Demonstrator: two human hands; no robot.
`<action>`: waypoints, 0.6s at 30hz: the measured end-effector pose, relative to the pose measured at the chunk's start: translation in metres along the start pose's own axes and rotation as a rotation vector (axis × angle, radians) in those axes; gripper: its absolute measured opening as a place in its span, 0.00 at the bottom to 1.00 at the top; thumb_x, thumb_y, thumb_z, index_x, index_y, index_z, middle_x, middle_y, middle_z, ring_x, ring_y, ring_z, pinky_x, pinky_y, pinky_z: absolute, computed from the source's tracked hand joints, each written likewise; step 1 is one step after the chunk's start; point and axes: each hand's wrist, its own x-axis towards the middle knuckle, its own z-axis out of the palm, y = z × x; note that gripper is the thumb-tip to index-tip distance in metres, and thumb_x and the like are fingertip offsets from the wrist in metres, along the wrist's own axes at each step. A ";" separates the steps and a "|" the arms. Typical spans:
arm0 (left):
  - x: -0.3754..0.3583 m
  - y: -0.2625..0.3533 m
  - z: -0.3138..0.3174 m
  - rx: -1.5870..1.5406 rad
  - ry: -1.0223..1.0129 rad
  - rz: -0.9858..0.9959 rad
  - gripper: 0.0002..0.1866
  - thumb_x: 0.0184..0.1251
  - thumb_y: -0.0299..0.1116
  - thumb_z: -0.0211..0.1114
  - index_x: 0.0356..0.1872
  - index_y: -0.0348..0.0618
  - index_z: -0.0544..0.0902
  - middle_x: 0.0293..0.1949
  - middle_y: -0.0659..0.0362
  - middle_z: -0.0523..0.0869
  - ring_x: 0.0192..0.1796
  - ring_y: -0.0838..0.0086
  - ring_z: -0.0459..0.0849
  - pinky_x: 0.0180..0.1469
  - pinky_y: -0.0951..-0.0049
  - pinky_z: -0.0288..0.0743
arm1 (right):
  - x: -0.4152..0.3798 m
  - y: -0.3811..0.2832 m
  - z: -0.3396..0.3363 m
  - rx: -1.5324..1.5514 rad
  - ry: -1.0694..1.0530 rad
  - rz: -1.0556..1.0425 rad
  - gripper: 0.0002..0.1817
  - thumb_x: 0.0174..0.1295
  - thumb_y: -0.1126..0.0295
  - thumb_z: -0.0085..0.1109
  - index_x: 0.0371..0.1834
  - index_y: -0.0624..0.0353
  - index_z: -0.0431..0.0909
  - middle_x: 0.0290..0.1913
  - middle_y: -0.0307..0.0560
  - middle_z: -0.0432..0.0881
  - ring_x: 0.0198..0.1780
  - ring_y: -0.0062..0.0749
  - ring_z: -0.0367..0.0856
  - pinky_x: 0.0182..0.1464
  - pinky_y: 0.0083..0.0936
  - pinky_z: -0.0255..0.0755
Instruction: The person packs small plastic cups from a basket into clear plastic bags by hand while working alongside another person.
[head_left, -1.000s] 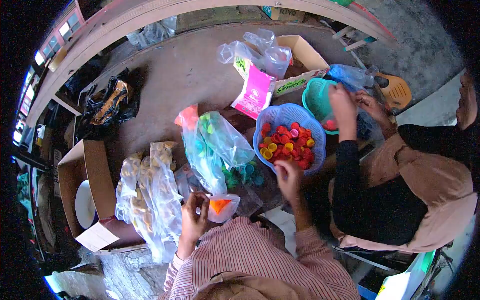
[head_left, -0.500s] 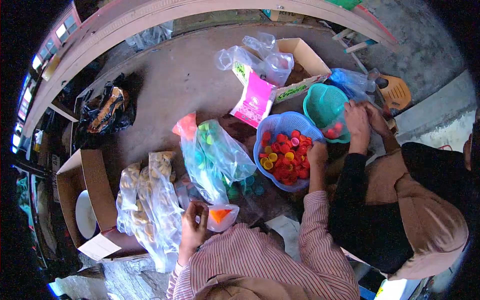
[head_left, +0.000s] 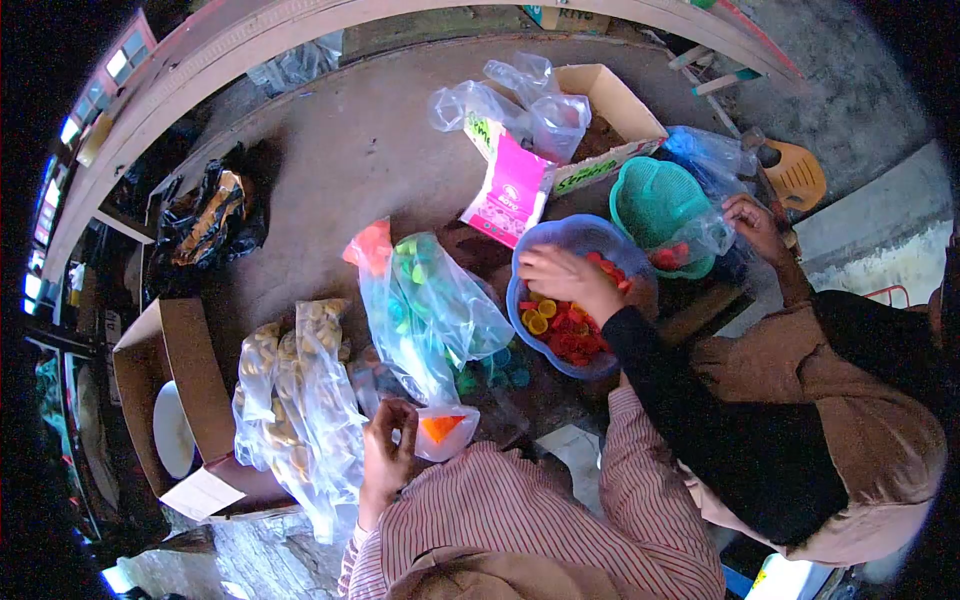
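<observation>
My left hand (head_left: 389, 450) is closed, with thumb and finger pinched at the edge of a small clear plastic bag (head_left: 457, 441) that has something orange in it. My right arm in its striped sleeve (head_left: 632, 440) reaches to the blue-purple basket (head_left: 520, 330); a co-worker's black sleeve crosses over it and hides my right hand's fingers. Red and yellow caps (head_left: 572, 340) lie in that basket. The co-worker's one hand (head_left: 570, 280) is over the caps; the other hand (head_left: 757, 228) holds a clear bag (head_left: 708, 236) with red pieces at the green basket (head_left: 650, 200).
Clear bags of green caps (head_left: 425, 300) and beige pieces (head_left: 290, 390) lie left of the baskets. An open carton (head_left: 205, 390) stands at far left. Another carton (head_left: 620, 110) and a pink packet (head_left: 508, 195) are behind. A black plastic bag (head_left: 215, 215) lies at back left.
The co-worker's one hand has moved left from the green basket to over the caps, covering my right hand. The other hand has moved slightly right with the bag. My left hand stays in place.
</observation>
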 end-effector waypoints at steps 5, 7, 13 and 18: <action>-0.002 0.001 0.001 0.010 0.014 -0.004 0.03 0.58 0.21 0.54 0.32 0.33 0.72 0.25 0.56 0.78 0.26 0.78 0.77 0.32 0.79 0.70 | -0.006 -0.027 0.004 0.019 0.166 -0.012 0.06 0.41 0.68 0.50 0.16 0.52 0.77 0.33 0.37 0.72 0.43 0.29 0.70 0.45 0.23 0.69; -0.002 0.002 0.002 0.019 -0.003 0.032 0.02 0.57 0.21 0.54 0.31 0.33 0.72 0.25 0.56 0.78 0.26 0.78 0.77 0.31 0.79 0.70 | -0.002 -0.030 0.012 0.021 0.110 -0.011 0.06 0.41 0.68 0.50 0.16 0.52 0.77 0.32 0.37 0.72 0.44 0.29 0.70 0.46 0.24 0.69; -0.006 0.000 0.003 0.014 -0.057 0.063 0.04 0.58 0.20 0.54 0.33 0.32 0.72 0.23 0.55 0.76 0.23 0.79 0.73 0.29 0.79 0.67 | -0.008 -0.034 0.044 0.044 0.046 0.037 0.07 0.42 0.67 0.50 0.19 0.53 0.77 0.34 0.37 0.73 0.47 0.29 0.69 0.48 0.26 0.68; -0.012 0.004 0.002 0.040 -0.136 0.075 0.05 0.58 0.21 0.55 0.35 0.33 0.73 0.20 0.57 0.73 0.22 0.80 0.69 0.27 0.80 0.65 | -0.098 -0.160 -0.014 0.051 0.151 0.129 0.11 0.48 0.66 0.48 0.29 0.56 0.79 0.42 0.41 0.75 0.51 0.31 0.69 0.52 0.30 0.65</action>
